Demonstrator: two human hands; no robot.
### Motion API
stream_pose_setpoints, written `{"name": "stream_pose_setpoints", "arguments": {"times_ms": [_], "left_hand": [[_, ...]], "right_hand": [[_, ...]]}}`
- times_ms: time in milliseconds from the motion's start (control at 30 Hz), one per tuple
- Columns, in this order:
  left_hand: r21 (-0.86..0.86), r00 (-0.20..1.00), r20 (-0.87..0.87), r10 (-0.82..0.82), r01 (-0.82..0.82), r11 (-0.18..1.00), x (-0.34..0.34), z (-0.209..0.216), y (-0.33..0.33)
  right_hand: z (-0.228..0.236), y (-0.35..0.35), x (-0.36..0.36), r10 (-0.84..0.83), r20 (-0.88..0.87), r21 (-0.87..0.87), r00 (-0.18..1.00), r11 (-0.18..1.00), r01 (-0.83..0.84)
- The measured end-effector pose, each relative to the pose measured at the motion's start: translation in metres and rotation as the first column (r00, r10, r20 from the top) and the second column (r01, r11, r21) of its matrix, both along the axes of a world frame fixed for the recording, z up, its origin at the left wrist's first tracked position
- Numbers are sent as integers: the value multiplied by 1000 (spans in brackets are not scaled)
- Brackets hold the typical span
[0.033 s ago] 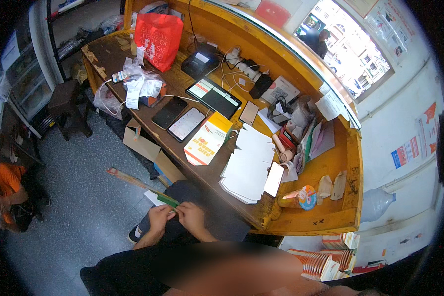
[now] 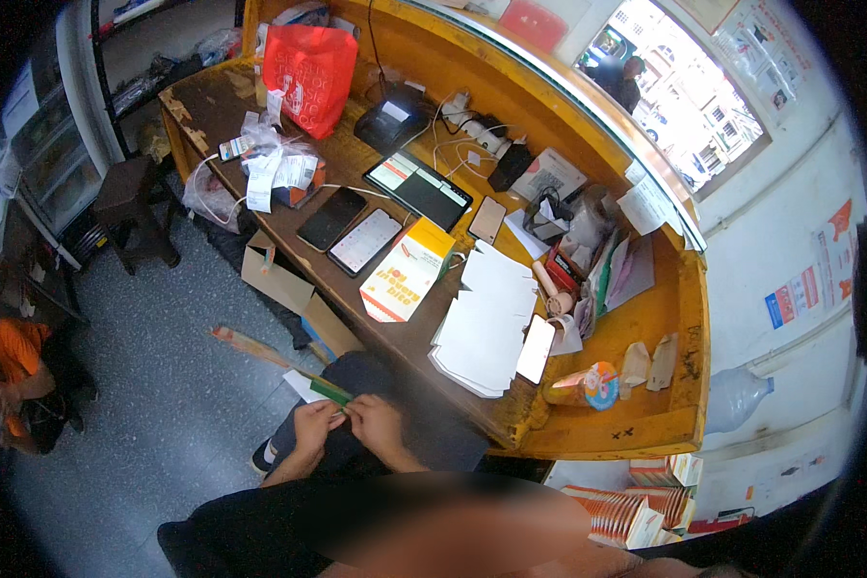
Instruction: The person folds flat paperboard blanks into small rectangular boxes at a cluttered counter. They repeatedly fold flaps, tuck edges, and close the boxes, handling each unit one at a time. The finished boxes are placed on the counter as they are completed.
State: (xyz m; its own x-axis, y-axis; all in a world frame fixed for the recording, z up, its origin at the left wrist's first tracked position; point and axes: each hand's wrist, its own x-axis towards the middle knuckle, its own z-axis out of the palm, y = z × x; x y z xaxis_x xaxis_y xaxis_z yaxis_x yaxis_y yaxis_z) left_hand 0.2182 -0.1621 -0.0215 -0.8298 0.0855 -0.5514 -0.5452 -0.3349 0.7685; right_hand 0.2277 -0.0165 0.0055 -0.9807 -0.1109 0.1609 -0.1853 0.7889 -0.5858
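My left hand (image 2: 315, 427) and my right hand (image 2: 375, 425) meet over my lap, thumbs and fingertips pinched together. Between them is a folded card piece (image 2: 331, 390), green on the side that shows, with a white flap sticking out to its left. A long, thin orange-brown strip (image 2: 250, 348) runs from it toward the far left, seen nearly edge-on; whether both are one sheet I cannot tell. A stack of white card sheets (image 2: 482, 323) lies on the desk to the right, beside a made-up white and yellow carton (image 2: 407, 273).
On the wooden desk (image 2: 433, 361) lie a black phone (image 2: 331, 219), a lit phone (image 2: 365, 241), a tablet (image 2: 417, 192) and a drink cup (image 2: 585, 385). A red bag (image 2: 308, 77) stands at the back. Open cardboard boxes (image 2: 277, 277) sit below the front edge; stacked cartons (image 2: 626, 515) are at lower right.
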Motion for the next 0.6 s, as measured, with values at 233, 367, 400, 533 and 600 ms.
{"name": "stream_pose_setpoints", "arguments": {"times_ms": [233,367,400,533,600], "left_hand": [[77,947,-86,-310,316,945,-14,-22,-11],[-59,856,-111,-504,501,863,-32,-40,-19],[-75,837,-135,-530,525,848,-35,-45,-17],[-98,857,-172,-486,476,874,-36,-60,-6],[-104,855,-199,-479,468,878,-34,-62,-2]], "right_hand": [[-18,23,0,-56,163,-175,985,981,85],[-31,19,13,-115,181,-276,977,947,163],[-34,18,17,-160,273,-260,949,937,233],[-44,23,23,-163,100,-271,982,945,184],[-46,26,22,-124,66,-263,990,955,137]]}}
